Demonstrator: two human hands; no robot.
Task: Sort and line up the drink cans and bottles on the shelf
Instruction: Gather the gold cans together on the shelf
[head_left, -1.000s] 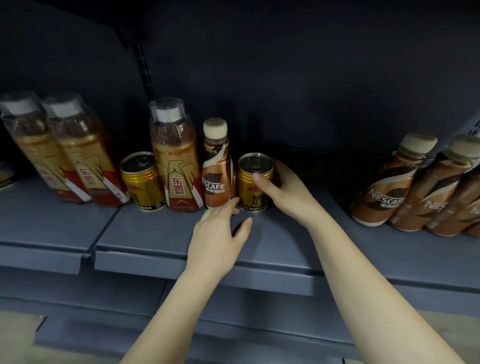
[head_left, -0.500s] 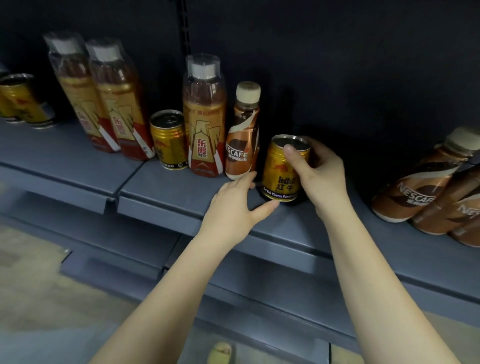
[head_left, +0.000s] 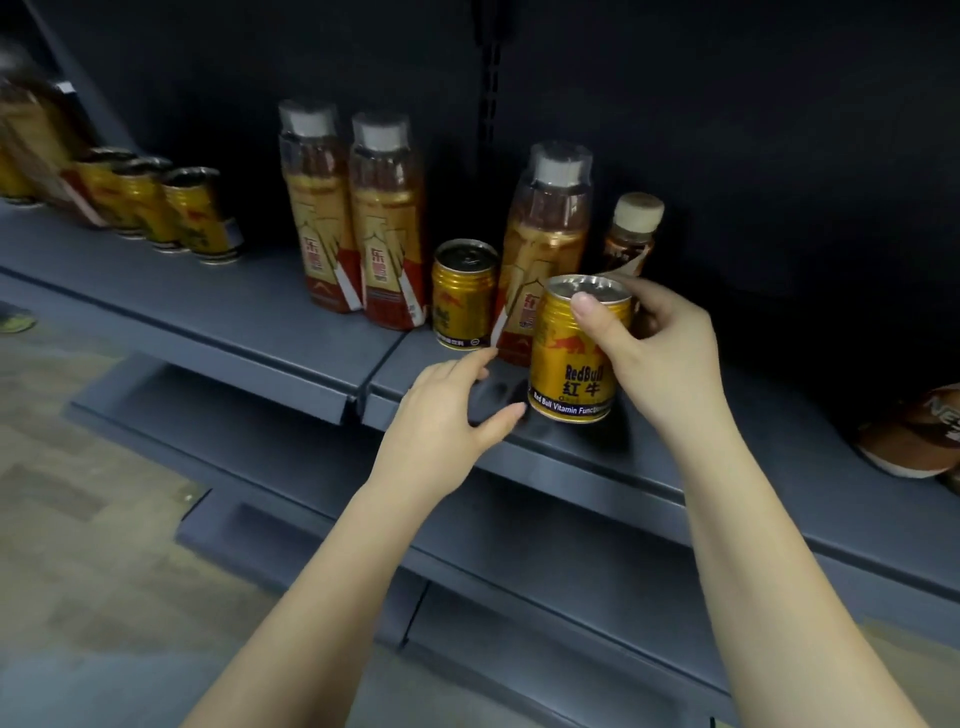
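Observation:
My right hand (head_left: 657, 353) grips a gold Red Bull can (head_left: 569, 358) and holds it just above the front of the grey shelf (head_left: 291, 332). My left hand (head_left: 449, 415) hovers beside it, fingers spread and relaxed, holding nothing. Behind the held can stand a tall amber bottle (head_left: 550, 228) and a small Nescafe bottle (head_left: 631, 234), partly hidden. Another gold can (head_left: 462, 293) stands to their left, then two tall amber bottles (head_left: 353, 218). A row of gold cans (head_left: 166, 208) stands far left.
Brown Nescafe bottles (head_left: 919, 436) lie at the right edge of the shelf. A seam (head_left: 363, 384) splits the shelf into two boards. A lower shelf (head_left: 519, 561) juts out beneath my arms. Blurred bottles (head_left: 26, 130) stand at the far left; floor lies below.
My right hand has lifted the Red Bull can off the shelf and brought it forward and left. My view swung left, revealing the row of cans. My left hand stayed beside the can.

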